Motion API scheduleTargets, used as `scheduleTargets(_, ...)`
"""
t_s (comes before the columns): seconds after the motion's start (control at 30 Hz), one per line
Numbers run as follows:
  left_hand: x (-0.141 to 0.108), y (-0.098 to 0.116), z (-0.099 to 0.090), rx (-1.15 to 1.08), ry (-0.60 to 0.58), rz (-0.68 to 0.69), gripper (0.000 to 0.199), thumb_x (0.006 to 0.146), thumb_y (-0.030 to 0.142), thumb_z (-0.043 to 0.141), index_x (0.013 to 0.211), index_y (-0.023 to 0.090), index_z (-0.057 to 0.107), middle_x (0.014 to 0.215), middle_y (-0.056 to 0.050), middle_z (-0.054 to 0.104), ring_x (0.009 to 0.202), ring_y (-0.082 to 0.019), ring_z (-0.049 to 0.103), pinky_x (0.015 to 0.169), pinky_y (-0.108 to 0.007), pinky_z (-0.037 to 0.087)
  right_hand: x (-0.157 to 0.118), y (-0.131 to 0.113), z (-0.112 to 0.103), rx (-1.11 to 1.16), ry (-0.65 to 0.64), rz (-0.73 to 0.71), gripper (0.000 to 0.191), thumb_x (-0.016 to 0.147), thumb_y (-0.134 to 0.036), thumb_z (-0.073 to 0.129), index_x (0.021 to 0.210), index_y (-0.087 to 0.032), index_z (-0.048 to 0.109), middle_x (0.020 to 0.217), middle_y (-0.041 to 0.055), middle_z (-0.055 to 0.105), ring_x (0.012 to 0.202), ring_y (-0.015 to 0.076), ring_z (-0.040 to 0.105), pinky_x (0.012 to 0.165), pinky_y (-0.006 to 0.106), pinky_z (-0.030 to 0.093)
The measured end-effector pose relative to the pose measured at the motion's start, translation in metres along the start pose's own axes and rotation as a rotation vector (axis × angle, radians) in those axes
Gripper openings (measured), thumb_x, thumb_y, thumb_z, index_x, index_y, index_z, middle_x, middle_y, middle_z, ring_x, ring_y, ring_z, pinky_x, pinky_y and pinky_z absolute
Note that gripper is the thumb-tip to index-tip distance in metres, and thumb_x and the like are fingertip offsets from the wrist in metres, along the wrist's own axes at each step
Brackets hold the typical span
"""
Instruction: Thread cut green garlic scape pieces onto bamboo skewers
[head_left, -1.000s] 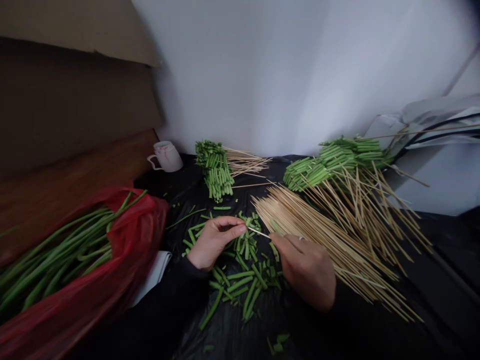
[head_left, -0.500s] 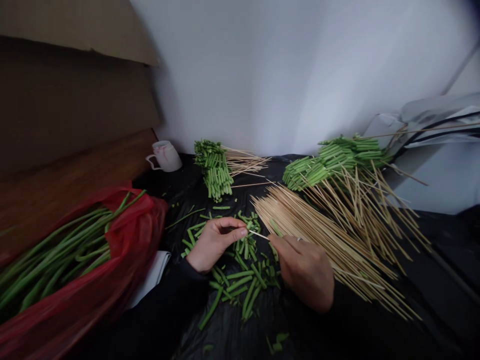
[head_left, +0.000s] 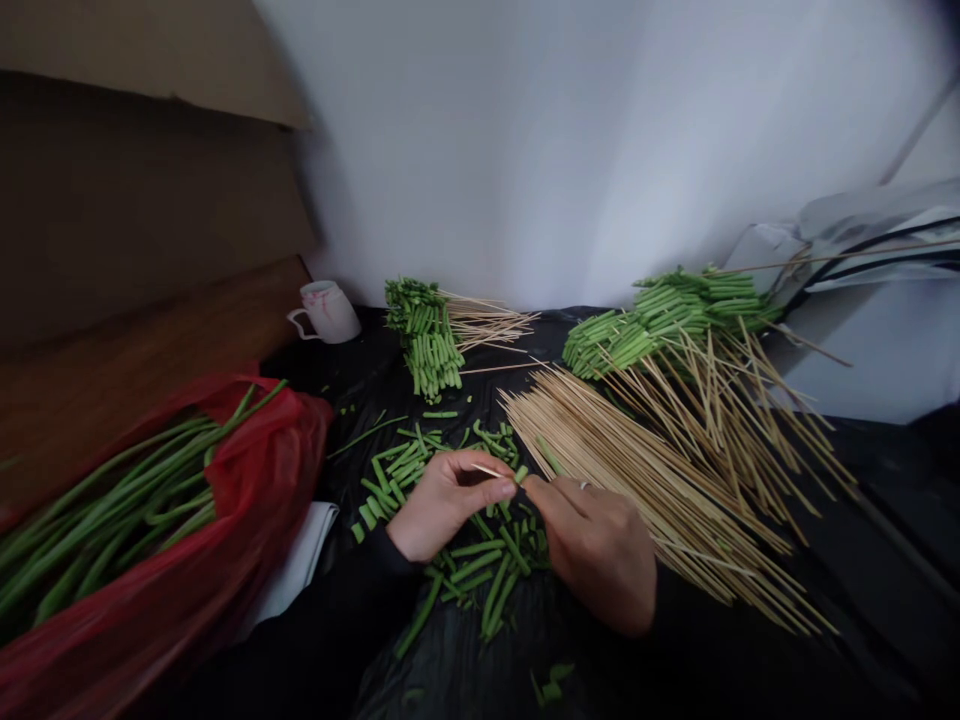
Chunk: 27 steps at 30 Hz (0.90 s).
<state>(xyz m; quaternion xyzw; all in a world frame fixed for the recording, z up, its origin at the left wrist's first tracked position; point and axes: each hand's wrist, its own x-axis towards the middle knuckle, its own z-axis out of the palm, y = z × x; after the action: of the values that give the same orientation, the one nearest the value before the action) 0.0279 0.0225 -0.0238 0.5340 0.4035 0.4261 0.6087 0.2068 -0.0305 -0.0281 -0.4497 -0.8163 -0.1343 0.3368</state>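
Observation:
My left hand (head_left: 439, 502) pinches a short cut piece of green bean (head_left: 520, 475) between thumb and forefinger. My right hand (head_left: 600, 545), closed and touching the left fingertips, grips a bamboo skewer (head_left: 491, 471); its pale tip sticks out leftward past the bean piece, above my left thumb. Most of the skewer is hidden by my right hand. Beneath both hands lie loose cut green beans (head_left: 480, 565) in a scattered pile. A thick row of bare skewers (head_left: 600, 440) spreads out beside my right hand.
Threaded bean skewers form a stack (head_left: 431, 345) at the back and a larger heap (head_left: 675, 315) at back right. A white mug (head_left: 330, 312) stands back left. At left, a red plastic bag (head_left: 277, 470) holds long beans (head_left: 127, 510). Black plastic sheeting (head_left: 442, 690) covers the surface.
The skewer tip has passed through the bean piece and now shows on its left side. My hands have come together, the left moving slightly right.

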Motion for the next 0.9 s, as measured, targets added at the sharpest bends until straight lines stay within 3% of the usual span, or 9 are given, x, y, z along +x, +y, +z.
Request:
scheduleTargets(0.1, -0.001, 0.003, 0.003, 0.025, -0.025, 0.012, 0.018, 0.062, 0.029, 0.083, 0.071, 0.016, 0.074, 0.072, -0.003, 0.071, 0.067, -0.015, 0.062, 0.071, -0.028, 0.049, 0.002, 0.0, 0.0, -0.016, 0.011, -0.002, 0.028, 0.091, -0.009, 0.041, 0.1, -0.014, 0.067, 0.065, 0.0009, 0.059, 0.056, 0.0135, 0.052, 0.056, 0.031, 0.031)
scheduleTargets(0.2, 0.004, 0.008, -0.006, 0.09, -0.015, 0.047, 0.02, 0.066, 0.03, 0.081, 0.079, 0.017, 0.076, 0.08, -0.005, 0.074, 0.074, -0.018, 0.065, 0.076, -0.03, 0.049, 0.006, 0.008, -0.001, -0.072, 0.046, -0.002, 0.029, 0.092, -0.01, 0.041, 0.099, -0.015, 0.068, 0.064, 0.0006, 0.059, 0.056, 0.0129, 0.051, 0.056, 0.031, 0.03)
scheduleTargets(0.33, 0.013, 0.006, -0.025, 0.354, 0.124, 0.228, 0.017, 0.075, 0.031, 0.073, 0.087, 0.02, 0.076, 0.092, -0.008, 0.075, 0.087, -0.022, 0.065, 0.084, -0.034, 0.047, 0.007, 0.022, -0.001, -0.142, 0.1, 0.035, 0.029, 0.094, -0.012, 0.041, 0.105, -0.014, 0.067, 0.068, 0.0015, 0.061, 0.057, 0.0123, 0.051, 0.055, 0.03, 0.031)
scheduleTargets(0.47, 0.017, -0.004, -0.035, 0.898, -0.05, 0.457, 0.025, 0.088, 0.022, 0.055, 0.106, 0.027, 0.073, 0.109, -0.008, 0.07, 0.106, -0.025, 0.055, 0.096, -0.041, 0.039, 0.004, 0.026, 0.002, -0.138, 0.065, 0.034, 0.031, 0.093, -0.011, 0.04, 0.107, -0.014, 0.067, 0.069, 0.0018, 0.063, 0.057, 0.0124, 0.053, 0.055, 0.029, 0.033)
scheduleTargets(0.6, 0.015, -0.011, -0.035, 1.222, -0.145, 0.519, 0.04, 0.09, 0.011, 0.045, 0.118, 0.031, 0.067, 0.124, -0.007, 0.063, 0.116, -0.026, 0.046, 0.097, -0.044, 0.038, 0.003, 0.024, 0.002, -0.087, 0.045, 0.034, 0.031, 0.091, -0.009, 0.041, 0.108, -0.012, 0.066, 0.074, 0.0037, 0.065, 0.062, 0.0126, 0.058, 0.058, 0.027, 0.038)
scheduleTargets(0.9, 0.016, -0.009, -0.037, 1.327, -0.064, 0.606, 0.018, 0.092, 0.024, 0.052, 0.099, 0.023, 0.068, 0.114, -0.007, 0.066, 0.111, -0.025, 0.049, 0.092, -0.041, 0.039, 0.003, 0.022, 0.003, -0.044, 0.033, 0.05, 0.027, 0.092, -0.011, 0.043, 0.105, -0.014, 0.067, 0.075, 0.0034, 0.066, 0.065, 0.0131, 0.062, 0.06, 0.026, 0.04)
